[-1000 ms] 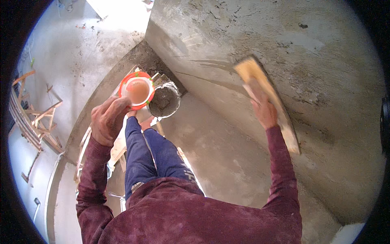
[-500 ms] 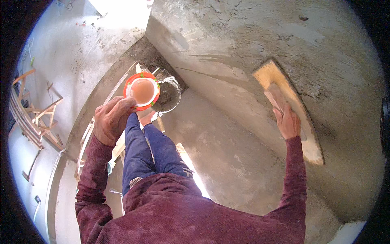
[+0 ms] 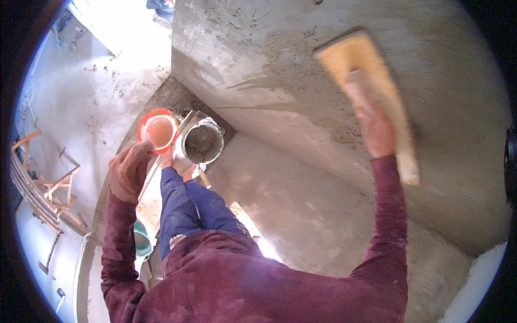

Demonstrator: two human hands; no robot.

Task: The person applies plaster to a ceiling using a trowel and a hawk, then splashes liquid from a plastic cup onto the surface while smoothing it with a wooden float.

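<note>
My left hand (image 3: 128,171) is closed on the edge of a small round bowl (image 3: 160,133) with an orange-red rim and a white inside. Murky brownish liquid appears to fill its middle. Over on the right, my right hand (image 3: 376,132) grips the handle of a long yellowish plastering float (image 3: 390,89). Its board lies flat along the grey plastered wall (image 3: 280,70), slightly blurred by motion. Below and right of the bowl, a bucket (image 3: 204,141) with a pale, crusted rim holds grey mortar.
My legs (image 3: 196,207) stand beside the bucket on a raised support, mostly hidden. A wooden tool handle (image 3: 204,178) shows below the bucket. Lower left is a teal bucket (image 3: 142,240). Wooden frames (image 3: 51,188) stand at the far left. Two rough walls meet in a corner ahead.
The float has moved up along the wall with my right hand. The bowl in my left hand sits farther left and slightly lower in view, uncovering more of the mortar bucket. The whole view has shifted.
</note>
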